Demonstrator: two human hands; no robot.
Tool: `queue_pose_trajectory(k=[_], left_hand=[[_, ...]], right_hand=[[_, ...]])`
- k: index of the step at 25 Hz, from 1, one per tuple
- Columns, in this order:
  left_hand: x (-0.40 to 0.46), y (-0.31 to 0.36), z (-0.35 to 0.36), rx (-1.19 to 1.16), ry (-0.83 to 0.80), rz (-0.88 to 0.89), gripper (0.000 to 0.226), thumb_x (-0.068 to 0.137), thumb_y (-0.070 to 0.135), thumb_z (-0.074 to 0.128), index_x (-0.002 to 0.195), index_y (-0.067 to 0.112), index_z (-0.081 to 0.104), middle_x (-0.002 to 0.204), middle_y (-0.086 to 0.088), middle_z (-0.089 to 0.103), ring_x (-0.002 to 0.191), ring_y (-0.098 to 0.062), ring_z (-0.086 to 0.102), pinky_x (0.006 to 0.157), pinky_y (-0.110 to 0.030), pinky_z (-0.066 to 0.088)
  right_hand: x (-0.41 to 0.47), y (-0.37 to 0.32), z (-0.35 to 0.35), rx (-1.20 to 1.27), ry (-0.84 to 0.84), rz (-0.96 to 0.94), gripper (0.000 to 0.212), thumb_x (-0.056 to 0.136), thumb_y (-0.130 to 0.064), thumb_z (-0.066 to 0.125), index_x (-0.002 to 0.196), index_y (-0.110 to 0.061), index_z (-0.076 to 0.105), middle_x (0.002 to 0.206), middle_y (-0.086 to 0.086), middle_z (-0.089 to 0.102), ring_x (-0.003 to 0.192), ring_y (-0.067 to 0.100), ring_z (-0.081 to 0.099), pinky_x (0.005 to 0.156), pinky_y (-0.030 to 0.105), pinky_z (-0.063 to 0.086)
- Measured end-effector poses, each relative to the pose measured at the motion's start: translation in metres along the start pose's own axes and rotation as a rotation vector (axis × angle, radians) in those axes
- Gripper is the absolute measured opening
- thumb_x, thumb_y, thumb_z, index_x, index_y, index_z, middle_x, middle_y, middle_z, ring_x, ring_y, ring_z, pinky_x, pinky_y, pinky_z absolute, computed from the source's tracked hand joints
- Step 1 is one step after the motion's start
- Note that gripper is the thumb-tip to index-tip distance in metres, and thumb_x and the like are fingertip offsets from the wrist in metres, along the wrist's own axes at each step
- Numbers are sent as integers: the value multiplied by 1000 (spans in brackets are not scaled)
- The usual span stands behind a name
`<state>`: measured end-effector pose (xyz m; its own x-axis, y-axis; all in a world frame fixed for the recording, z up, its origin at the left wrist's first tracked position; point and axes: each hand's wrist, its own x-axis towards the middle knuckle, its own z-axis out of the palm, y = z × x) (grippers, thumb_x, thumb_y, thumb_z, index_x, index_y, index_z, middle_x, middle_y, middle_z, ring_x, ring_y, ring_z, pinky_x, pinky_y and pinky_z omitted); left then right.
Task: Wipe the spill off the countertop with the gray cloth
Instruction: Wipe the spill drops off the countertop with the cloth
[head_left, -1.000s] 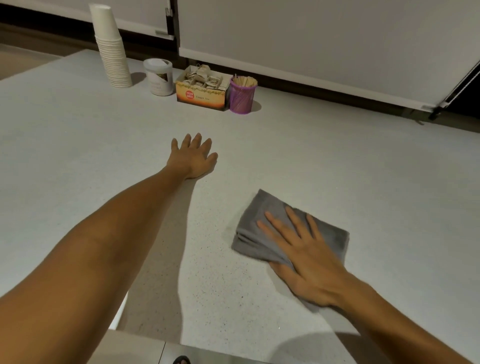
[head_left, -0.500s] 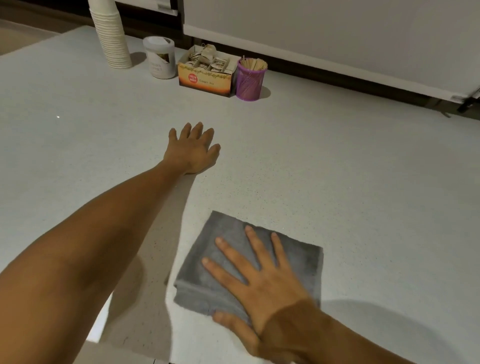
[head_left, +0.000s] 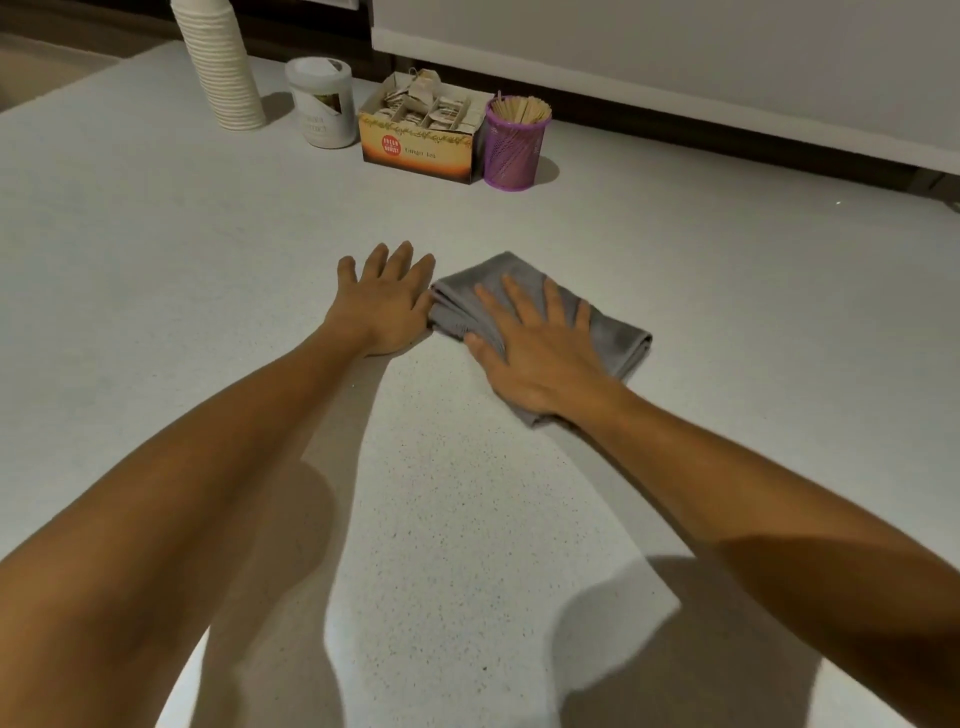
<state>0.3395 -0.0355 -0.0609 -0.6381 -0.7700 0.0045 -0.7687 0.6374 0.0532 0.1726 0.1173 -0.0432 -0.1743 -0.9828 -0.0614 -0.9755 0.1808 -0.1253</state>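
Right hand (head_left: 540, 353) flat on the gray cloth (head_left: 618, 338), fingers spread, pressing it to the countertop (head_left: 727, 291).
Left hand (head_left: 384, 306) lies palm-down just beside it, fingers together and extended, gripping nothing, its edge touching the cloth's bunched left end, mid-counter.

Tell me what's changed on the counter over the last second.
The right hand, pressed flat on the gray cloth, swept it toward the person and then away and leftward; its bunched edge now meets the left hand. Nothing was grasped or released. The left hand stayed flat on the countertop, and the cup stack, tea box and purple holder stayed put.
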Motion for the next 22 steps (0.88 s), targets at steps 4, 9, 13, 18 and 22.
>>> queue_pose_trajectory(k=[4, 9, 13, 18, 22], left_hand=[[-2, 2, -4, -49, 16, -24, 69, 95, 54, 8, 156, 23, 14, 166, -10, 8, 152, -34, 5, 116, -62, 5], [-2, 6, -6, -50, 12, -32, 73, 92, 56, 6, 156, 23, 14, 167, -10, 5, 152, -32, 3, 117, -61, 3], [-3, 3, -5, -50, 5, -30, 72, 93, 58, 6, 157, 25, 12, 167, -9, 3, 153, -31, 1, 118, -61, 2], [-3, 3, -6, -69, -7, -17, 73, 92, 59, 7, 157, 26, 12, 167, -8, 4, 153, -30, 1, 118, -60, 1], [-5, 2, -7, -86, 5, -4, 70, 94, 57, 10, 156, 26, 14, 167, -9, 5, 153, -30, 2, 118, -60, 2]], right_hand=[[84, 16, -7, 23, 1, 99, 74, 97, -69, 15, 161, -34, -2, 170, 1, -7, 152, 42, -10, 116, 69, -6], [141, 41, -22, 1, -51, -3, 78, 94, -75, 19, 160, -39, 0, 171, -1, -3, 153, 39, -8, 116, 68, -7], [139, 49, -19, -21, -21, 21, 71, 95, -65, 22, 159, -42, 4, 171, -1, 2, 154, 37, -2, 117, 66, -4], [86, 101, -21, -12, 30, 199, 67, 98, -60, 20, 160, -40, 6, 171, -1, 0, 154, 35, 0, 120, 63, -1], [14, 156, -26, 32, 65, 377, 67, 97, -58, 17, 160, -38, 6, 171, 1, 1, 154, 34, 0, 120, 62, -1]])
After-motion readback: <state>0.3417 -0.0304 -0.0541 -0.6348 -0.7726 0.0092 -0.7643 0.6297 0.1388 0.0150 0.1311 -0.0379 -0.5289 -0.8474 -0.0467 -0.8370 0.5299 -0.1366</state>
